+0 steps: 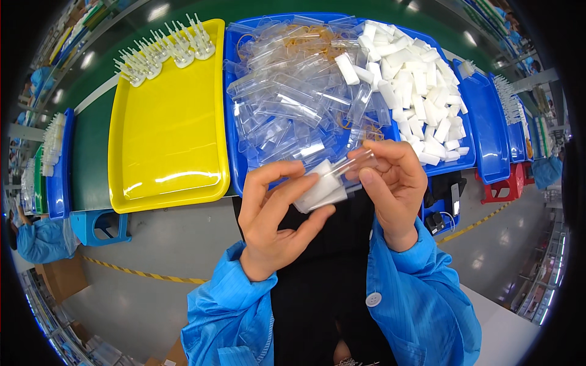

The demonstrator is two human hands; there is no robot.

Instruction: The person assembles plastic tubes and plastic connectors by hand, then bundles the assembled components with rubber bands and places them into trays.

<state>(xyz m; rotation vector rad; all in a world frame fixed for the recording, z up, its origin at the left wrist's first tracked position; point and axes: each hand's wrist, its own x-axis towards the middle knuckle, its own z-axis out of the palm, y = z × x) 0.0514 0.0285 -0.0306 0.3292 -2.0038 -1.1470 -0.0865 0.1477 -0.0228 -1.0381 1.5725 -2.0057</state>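
My left hand (268, 216) is closed around a few white rectangular blocks (318, 188), pinched between its fingers and thumb. Between the thumb and fingers of my right hand (394, 186) is a clear plastic tube (360, 162). The tube's left end meets the white blocks; whether any block sits inside it, I cannot tell. Just beyond my hands, a heap of clear plastic tubes (278, 104) fills much of a blue tray (235, 160), with tan rubber bands (308, 38) among them. White blocks (421, 85) lie piled on the right.
To the left, a yellow tray (168, 146) carries several white bases with upright pegs (183, 52) at its far end. Another blue tray (488, 131) stands at the right. Below the table are a blue stool (101, 227) and a red stool (505, 186).
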